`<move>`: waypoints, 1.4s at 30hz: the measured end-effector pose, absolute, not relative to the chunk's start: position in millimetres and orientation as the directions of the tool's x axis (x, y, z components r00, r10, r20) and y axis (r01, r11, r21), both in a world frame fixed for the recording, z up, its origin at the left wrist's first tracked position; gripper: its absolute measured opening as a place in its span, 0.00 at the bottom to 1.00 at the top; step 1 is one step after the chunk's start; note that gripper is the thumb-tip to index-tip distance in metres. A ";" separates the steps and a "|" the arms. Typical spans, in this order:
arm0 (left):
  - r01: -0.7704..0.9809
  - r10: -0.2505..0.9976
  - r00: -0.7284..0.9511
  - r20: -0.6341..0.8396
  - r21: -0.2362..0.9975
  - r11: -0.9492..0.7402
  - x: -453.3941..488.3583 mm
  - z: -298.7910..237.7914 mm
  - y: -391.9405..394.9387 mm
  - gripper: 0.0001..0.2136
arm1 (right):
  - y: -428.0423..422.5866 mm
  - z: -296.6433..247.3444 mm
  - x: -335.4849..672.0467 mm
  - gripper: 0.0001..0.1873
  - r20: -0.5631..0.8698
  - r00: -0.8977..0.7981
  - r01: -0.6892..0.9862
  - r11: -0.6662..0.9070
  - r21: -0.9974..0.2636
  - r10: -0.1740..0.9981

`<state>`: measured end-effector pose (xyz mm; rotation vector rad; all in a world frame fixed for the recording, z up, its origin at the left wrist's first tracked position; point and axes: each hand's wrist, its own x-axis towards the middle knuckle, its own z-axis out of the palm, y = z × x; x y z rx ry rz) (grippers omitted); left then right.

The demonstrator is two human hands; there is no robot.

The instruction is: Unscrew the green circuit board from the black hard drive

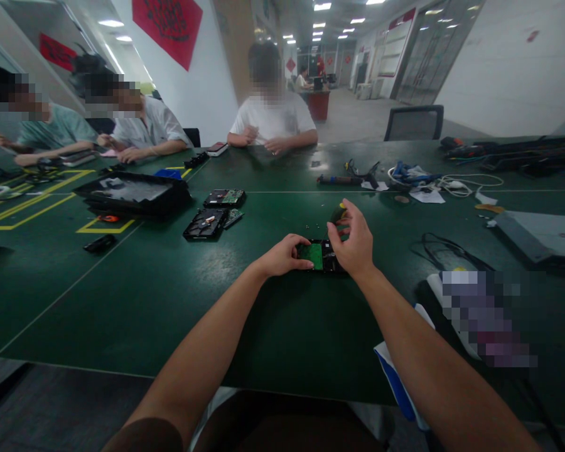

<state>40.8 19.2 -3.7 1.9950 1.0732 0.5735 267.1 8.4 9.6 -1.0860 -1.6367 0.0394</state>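
Note:
A hard drive [313, 253] with a green circuit board facing up lies on the dark green table in front of me. My left hand [286, 255] holds it by its left end, thumb and fingers closed on opposite edges. Over the drive's right end, my right hand [355, 242] grips a screwdriver [339, 215] by its dark handle with yellow on it. The screwdriver's tip is hidden behind my fingers. Several tiny screws [314, 226] are scattered just beyond the drive. To the left sit another hard drive [224, 198] and an opened drive casing [205, 224].
A black tray [134, 193] stands at the left, near yellow tape lines. Cables [414, 174] and a grey metal box [541, 235] are on the right. A blurred-out object [484, 320] lies by my right forearm. Several people sit across the table [193, 314].

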 end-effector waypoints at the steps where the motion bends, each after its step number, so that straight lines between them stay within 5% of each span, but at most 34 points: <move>1: 0.488 0.839 0.543 0.022 0.805 -0.337 40.8 -3.6 19.2 0.33 | 8.5 9.6 267.1 0.35 0.754 0.036 0.619 0.577 -0.533 0.656; 42: 0.466 0.823 0.564 0.064 0.798 -0.381 39.0 -12.1 23.1 0.32 | 6.4 12.1 266.7 0.33 0.778 0.006 0.621 0.608 -0.495 0.628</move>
